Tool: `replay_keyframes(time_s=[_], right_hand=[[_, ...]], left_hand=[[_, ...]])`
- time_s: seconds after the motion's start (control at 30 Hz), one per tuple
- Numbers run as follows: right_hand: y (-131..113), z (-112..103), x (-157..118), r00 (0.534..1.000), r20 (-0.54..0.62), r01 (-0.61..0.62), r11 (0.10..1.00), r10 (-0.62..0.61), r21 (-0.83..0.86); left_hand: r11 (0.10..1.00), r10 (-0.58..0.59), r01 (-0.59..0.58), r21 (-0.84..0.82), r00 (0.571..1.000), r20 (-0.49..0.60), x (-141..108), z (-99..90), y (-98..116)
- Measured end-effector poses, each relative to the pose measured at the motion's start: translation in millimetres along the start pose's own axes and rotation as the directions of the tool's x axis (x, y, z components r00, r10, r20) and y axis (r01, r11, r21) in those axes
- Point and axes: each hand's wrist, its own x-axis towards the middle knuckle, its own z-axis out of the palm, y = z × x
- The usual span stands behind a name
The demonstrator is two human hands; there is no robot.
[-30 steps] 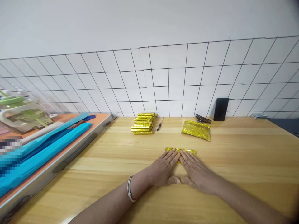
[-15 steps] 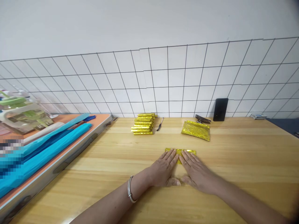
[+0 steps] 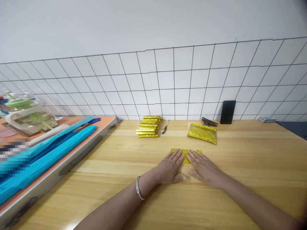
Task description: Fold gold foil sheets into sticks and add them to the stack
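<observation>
Head view: see gold foil piece [image 3: 185, 158] lying flat on wooden table [image 3: 242, 169], under fingers of left hand [image 3: 170, 167] and right hand [image 3: 205, 167]. Find it at two o'clock from left palm, at ten o'clock from right palm. Notice both hands flat, palms down, fingers extended, touching but not gripping. Seems thin, light and rather slippery, perhaps easy to crease; cannot tell how stiff. Better take hold gently at the short ends, at three and nine o'clock of the piece.
</observation>
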Motion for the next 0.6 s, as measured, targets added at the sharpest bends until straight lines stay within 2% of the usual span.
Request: replay_keyframes(time_s=[0.4,0.6], right_hand=[[6.6,4.1,-0.8,0.999,-0.047,-0.005,1.0,0.004,-0.029],[11.7,-2.0,-4.9,0.999,-0.039,-0.036,0.999,0.034,-0.036]], left_hand=[[0.999,-0.037,0.037,0.018,0.999,0.007,-1.7,-1.1,-5.1],[0.998,-0.049,0.048,0.046,0.999,0.012,-4.8,-6.5,-10.5]])
